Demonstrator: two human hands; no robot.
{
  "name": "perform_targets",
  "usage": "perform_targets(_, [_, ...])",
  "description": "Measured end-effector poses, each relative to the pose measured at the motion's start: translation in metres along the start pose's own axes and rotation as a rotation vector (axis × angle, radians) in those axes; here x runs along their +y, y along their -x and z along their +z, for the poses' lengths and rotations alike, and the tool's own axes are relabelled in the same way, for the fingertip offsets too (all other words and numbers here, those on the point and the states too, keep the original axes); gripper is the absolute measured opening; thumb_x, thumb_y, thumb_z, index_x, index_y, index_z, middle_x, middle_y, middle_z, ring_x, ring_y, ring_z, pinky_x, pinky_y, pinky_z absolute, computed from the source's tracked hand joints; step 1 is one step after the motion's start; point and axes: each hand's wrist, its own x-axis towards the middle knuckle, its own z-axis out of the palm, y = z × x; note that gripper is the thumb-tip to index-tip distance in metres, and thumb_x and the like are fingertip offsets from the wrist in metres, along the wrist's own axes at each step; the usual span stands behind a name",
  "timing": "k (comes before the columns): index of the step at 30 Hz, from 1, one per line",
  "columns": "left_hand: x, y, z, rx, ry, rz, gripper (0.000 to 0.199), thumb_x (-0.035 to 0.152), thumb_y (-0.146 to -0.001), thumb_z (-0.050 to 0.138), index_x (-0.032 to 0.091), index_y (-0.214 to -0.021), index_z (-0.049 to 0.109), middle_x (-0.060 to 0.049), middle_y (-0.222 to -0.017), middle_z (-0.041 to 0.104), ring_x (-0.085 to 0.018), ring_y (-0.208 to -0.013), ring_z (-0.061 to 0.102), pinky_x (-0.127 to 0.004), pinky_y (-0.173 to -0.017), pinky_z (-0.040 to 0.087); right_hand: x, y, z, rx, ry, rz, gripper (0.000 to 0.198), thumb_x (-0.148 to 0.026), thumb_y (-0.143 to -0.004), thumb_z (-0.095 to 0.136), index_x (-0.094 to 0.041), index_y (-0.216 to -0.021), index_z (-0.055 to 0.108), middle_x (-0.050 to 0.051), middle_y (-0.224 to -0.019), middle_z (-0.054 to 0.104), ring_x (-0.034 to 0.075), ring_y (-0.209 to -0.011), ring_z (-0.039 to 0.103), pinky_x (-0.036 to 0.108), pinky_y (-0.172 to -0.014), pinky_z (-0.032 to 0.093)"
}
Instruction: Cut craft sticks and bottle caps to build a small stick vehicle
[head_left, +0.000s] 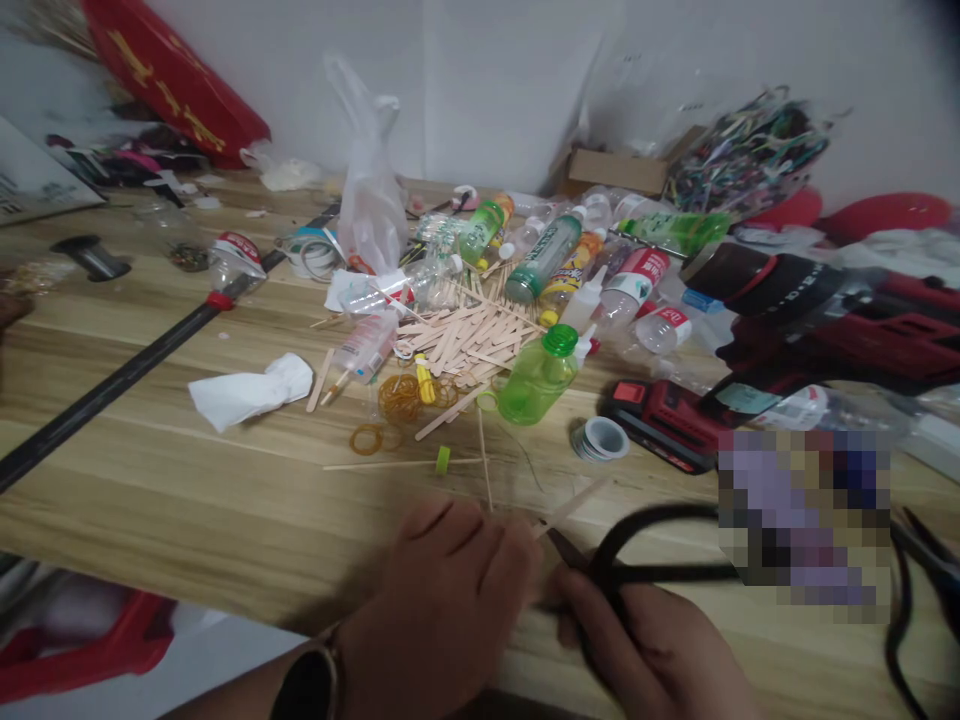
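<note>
My left hand, wearing a watch, is closed over the near part of the table, its knuckles up. A pale flat wooden stick juts out to the right from its fingertips, which are partly hidden. My right hand grips black-handled scissors close beside it. The scissors' short visible blade part points at the stick near my left fingertips; I cannot tell whether it touches. Just beyond my hands lie a thin stick and a small green ring.
A heap of wooden sticks lies mid-table among several plastic bottles. Nearer stand a cut green bottle and a grey spool. A red-black power drill is at right. Rubber bands, tissue and a long dark rod lie left.
</note>
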Motion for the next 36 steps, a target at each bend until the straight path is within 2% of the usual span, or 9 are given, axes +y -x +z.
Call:
perform_targets(5, [0.008,-0.001,0.003,-0.051,0.07,-0.148,0.028,0.01,-0.1,0.031,0.02,-0.085,0.053,0.002,-0.064,0.063,-0.018,-0.059,0.058,-0.034,-0.063,0.038,0.023,-0.005,-0.007,0.128,0.305,-0.326,0.031,-0.032,-0.107,0.04,-0.02,-0.112,0.067,0.004,-0.091,0.075,0.017,-0.072,0.073,0.023,-0.059,0.056])
perform_targets(10, [0.002,-0.004,-0.004,-0.028,-0.178,0.065,0.038,0.009,-0.103,0.021,0.014,-0.094,0.057,0.001,-0.067,0.063,-0.017,-0.058,0.054,-0.034,-0.062,0.035,-0.001,-0.003,0.004,-0.136,-0.188,0.098,0.061,-0.046,-0.109,0.034,-0.02,-0.061,0.063,0.0,-0.054,0.064,0.011,-0.043,0.056,0.017,-0.043,0.042])
perform_targets(13, [-0.002,-0.005,-0.004,-0.05,-0.176,0.112,0.037,0.013,-0.104,0.023,0.016,-0.091,0.057,0.001,-0.067,0.062,-0.017,-0.058,0.053,-0.034,-0.061,0.034,-0.005,0.0,0.011,-0.202,-0.263,0.229,0.073,-0.049,-0.11,0.024,-0.019,-0.054,0.06,-0.001,-0.042,0.054,0.01,-0.035,0.046,0.019,-0.036,0.034])
perform_targets(17, [0.0,-0.002,0.0,-0.124,0.041,-0.05,0.033,0.008,-0.099,0.028,0.02,-0.083,0.054,0.002,-0.064,0.063,-0.017,-0.058,0.057,-0.033,-0.063,0.038,0.013,-0.002,0.005,0.08,0.149,-0.178,0.05,-0.042,-0.108,0.037,-0.019,-0.08,0.071,0.003,-0.067,0.071,0.015,-0.054,0.067,0.02,-0.051,0.052])
perform_targets(21, [0.006,0.002,0.004,-0.147,0.109,-0.16,0.03,0.007,-0.096,0.033,0.021,-0.078,0.052,0.002,-0.059,0.062,-0.017,-0.052,0.057,-0.033,-0.062,0.038,0.026,-0.008,-0.003,0.166,0.386,-0.424,0.042,-0.034,-0.11,0.03,-0.016,-0.101,0.067,0.004,-0.079,0.074,0.016,-0.056,0.07,0.023,-0.047,0.053])
perform_targets(24, [0.008,0.002,0.004,-0.103,-0.074,-0.085,0.033,0.003,-0.095,0.029,0.018,-0.084,0.056,0.002,-0.059,0.062,-0.018,-0.054,0.056,-0.034,-0.063,0.038,0.018,-0.008,0.0,0.097,0.203,-0.288,0.043,-0.036,-0.109,0.035,-0.019,-0.089,0.069,0.003,-0.074,0.072,0.014,-0.056,0.068,0.02,-0.052,0.052])
perform_targets(27, [0.007,0.002,0.0,-0.079,-0.211,0.028,0.035,0.01,-0.102,0.025,0.014,-0.094,0.059,0.0,-0.065,0.064,-0.017,-0.058,0.055,-0.034,-0.064,0.037,0.006,-0.003,0.007,-0.133,-0.173,0.128,0.06,-0.052,-0.106,0.037,-0.021,-0.06,0.061,0.0,-0.055,0.062,0.011,-0.046,0.055,0.019,-0.049,0.044])
perform_targets(31, [0.001,0.003,0.0,-0.047,-0.226,0.102,0.038,0.012,-0.104,0.021,0.013,-0.097,0.058,0.001,-0.066,0.063,-0.016,-0.06,0.054,-0.034,-0.064,0.036,0.0,0.004,0.014,-0.331,-0.515,0.501,0.077,-0.081,-0.093,0.031,-0.018,-0.061,0.062,0.0,-0.048,0.053,0.009,-0.04,0.033,0.023,-0.039,0.024])
perform_targets(36, [0.004,0.006,0.006,-0.073,0.033,-0.061,0.032,0.014,-0.103,0.028,0.018,-0.09,0.057,0.002,-0.066,0.062,-0.018,-0.061,0.056,-0.034,-0.065,0.04,0.006,0.005,0.008,-0.088,-0.163,0.122,0.059,-0.054,-0.105,0.038,-0.021,-0.063,0.063,0.002,-0.057,0.062,0.014,-0.054,0.06,0.021,-0.05,0.044])
